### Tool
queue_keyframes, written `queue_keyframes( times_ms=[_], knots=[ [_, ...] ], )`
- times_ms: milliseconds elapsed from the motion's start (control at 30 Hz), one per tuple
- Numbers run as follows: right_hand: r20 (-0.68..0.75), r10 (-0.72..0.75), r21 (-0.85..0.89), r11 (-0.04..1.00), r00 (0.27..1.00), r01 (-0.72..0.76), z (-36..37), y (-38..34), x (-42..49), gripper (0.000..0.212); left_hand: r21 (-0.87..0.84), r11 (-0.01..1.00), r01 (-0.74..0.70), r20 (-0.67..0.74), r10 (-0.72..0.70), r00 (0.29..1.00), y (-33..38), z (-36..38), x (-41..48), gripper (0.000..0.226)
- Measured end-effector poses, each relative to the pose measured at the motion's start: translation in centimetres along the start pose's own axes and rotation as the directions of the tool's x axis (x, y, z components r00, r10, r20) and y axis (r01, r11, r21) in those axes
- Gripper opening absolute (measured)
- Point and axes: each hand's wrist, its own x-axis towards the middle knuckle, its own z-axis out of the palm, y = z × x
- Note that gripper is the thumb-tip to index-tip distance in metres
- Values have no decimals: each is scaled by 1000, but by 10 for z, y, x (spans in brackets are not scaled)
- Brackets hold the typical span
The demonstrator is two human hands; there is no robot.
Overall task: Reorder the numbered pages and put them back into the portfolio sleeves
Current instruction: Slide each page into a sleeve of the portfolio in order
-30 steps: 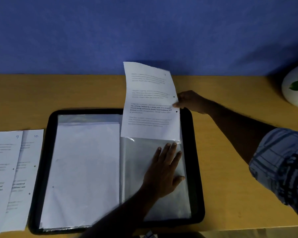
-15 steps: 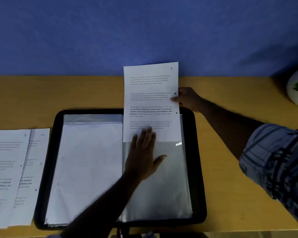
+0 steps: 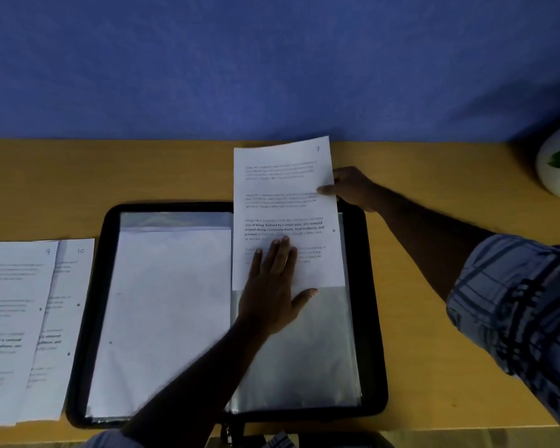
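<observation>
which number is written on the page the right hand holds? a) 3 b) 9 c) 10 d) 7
d: the page pinched by the right hand bears a handwritten 7 in its top right corner.

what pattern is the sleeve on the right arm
A blue-grey plaid shirt sleeve, best in head view.

The wooden bench (image 3: pixel 434 176) carried an open black portfolio (image 3: pixel 374 286) at its middle. Just left of it lay the page marked 9 (image 3: pixel 10 318), overlapping the page marked 10 (image 3: pixel 68 286). A white plant pot (image 3: pixel 556 169) stood far right.
</observation>
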Motion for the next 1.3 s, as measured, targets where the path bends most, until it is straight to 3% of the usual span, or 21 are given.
queue_keyframes(
  times_ms=[167, 233, 300, 367, 433, 533, 633, 700, 833, 900, 1000, 1167, 1300],
  knots=[
    [182, 52, -251, 968, 982, -4, -8, -5, -9, 45, -15, 1000, -6, -5, 6, 1000, -1, -3, 1, 95],
    [180, 10, -166, 986, 984, 21, -8, -7, -10, 46, -11, 1000, -1, -1, 1, 1000, 0, -3, 1, 96],
    [74, -47, 13, 999, 996, 46, -6, -8, -10, 40, -12, 1000, 4, -3, -4, 1000, 0, -3, 1, 96],
    [-37, -49, 77, 996, 998, 52, -4, -9, -9, 37, -14, 1000, 5, -6, -5, 1000, 0, -1, 2, 96],
    [-14, -33, -57, 998, 999, 32, -2, -8, -12, 37, -23, 1000, 1, -13, -2, 1000, 0, 2, 2, 96],
    [132, 2, -267, 963, 991, 33, 0, -7, -18, 40, -28, 1000, 0, -20, -1, 1000, 0, 5, 2, 94],
    [159, 19, -304, 952, 987, 31, -2, -10, -19, 40, -23, 1000, 1, -12, -2, 1000, 0, 5, 3, 95],
    [127, -30, -241, 969, 992, 60, -4, -14, -18, 37, -26, 1000, 5, -11, -6, 1000, 1, 5, 3, 96],
    [-98, -113, -180, 979, 989, 94, 0, -20, -6, 26, -27, 1000, 11, -5, -11, 1000, 1, 5, 4, 96],
    [-113, -143, -275, 956, 983, 107, 2, -22, -1, 34, -28, 1000, 7, -1, -7, 1000, 0, 6, 4, 96],
    [-11, -210, -454, 872, 978, 182, 7, -27, -2, 40, -27, 1000, 12, 4, -12, 1000, 1, 7, 4, 97],
    [150, -176, -518, 825, 973, 229, 7, -33, -6, 39, -27, 1000, 5, -2, -5, 1000, 0, 6, 4, 96],
    [289, -73, -472, 857, 954, 209, 0, -34, -12, 25, -35, 999, 18, -2, -18, 1000, 1, 3, 3, 96]
  ],
)
